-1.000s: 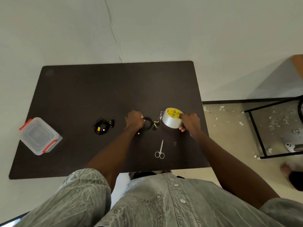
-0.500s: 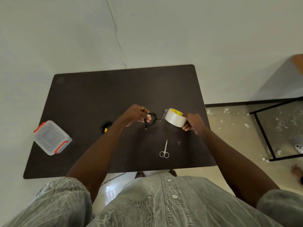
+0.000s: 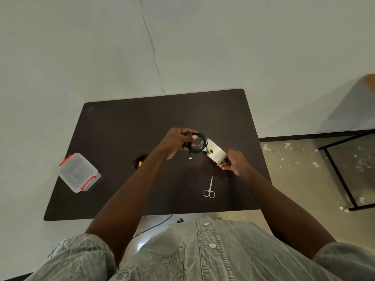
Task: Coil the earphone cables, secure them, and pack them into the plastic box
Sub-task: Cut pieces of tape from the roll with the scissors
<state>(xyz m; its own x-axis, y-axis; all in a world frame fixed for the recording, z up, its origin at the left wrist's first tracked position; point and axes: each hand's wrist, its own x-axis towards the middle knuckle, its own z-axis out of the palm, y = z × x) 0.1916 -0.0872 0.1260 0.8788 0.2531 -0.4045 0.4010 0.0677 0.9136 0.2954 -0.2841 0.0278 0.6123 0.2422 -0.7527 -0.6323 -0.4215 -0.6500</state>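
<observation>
Fingers of the left hand (image 3: 176,141) pinch one coiled black earphone cable (image 3: 196,143) above the desk (image 3: 125,122); the right hand (image 3: 233,162) grips one tape roll (image 3: 217,153), touching it. A second coil (image 3: 139,161) lies left, one lidded plastic box (image 3: 79,172) far left, one pair of scissors (image 3: 209,189) nearer. No writing legible.

Both arms extended forward, left hand (image 3: 176,142) pinching (thumb against fingertips), right hand (image 3: 233,164) curled in grip

surface: dark brown table (image 3: 121,126) | left edge: lidded clear plastic box (image 3: 78,172) with red clips | centre-left: second coiled black cable (image 3: 139,160), partly behind a forearm | near front: small scissors (image 3: 209,188), handles toward the person
</observation>
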